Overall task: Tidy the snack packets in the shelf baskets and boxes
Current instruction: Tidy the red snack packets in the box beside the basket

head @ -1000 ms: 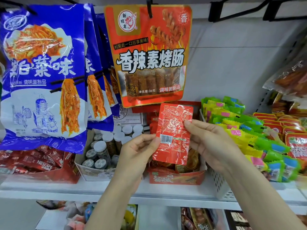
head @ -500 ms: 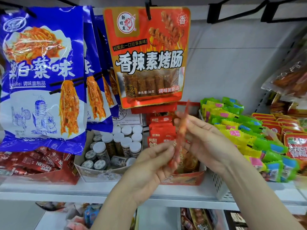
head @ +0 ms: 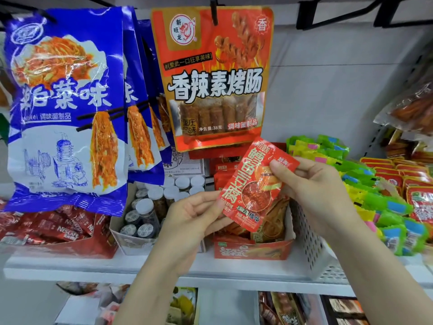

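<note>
Landmark: red box [head: 251, 250] on the shelf [head: 70, 266], centre of view

Far left of the red box: blue bags [head: 63, 109] hanging from a rail, low enough to cover the back of a Nescafe box [head: 58, 233]

Just left of the red box: open carton of small jars [head: 150, 207], white caps up

Left hand [head: 194, 216], in front of and just left of the red box: thumb and fingers pinch the lower left edge of the packet [head: 255, 186]

Packet: held in the air directly above the red box, printed face toward the camera, tilted with its top leaning right. Small flat red foil sachet; judged very light, soft and floppy, glossy film likely slick under fingertips. Contents look flat and a bit squashy, so not fragile, but the film creases easily

Above the red box: orange bag [head: 212, 78] on a clip, its bottom edge just behind the packet's top

Right hand [head: 311, 191], above and just right of the red box: thumb on the face, fingers behind, pinching the packet's upper right corner

Best hold, as a judgement: the sealed edges, stiffest part, two opposite corners as now; a one-hand pinch mid-edge would do for dropping it upright among the like packets in the red box

Right of the red box: white basket [head: 311, 245] of green and yellow packets [head: 365, 184], red ones beyond
</note>
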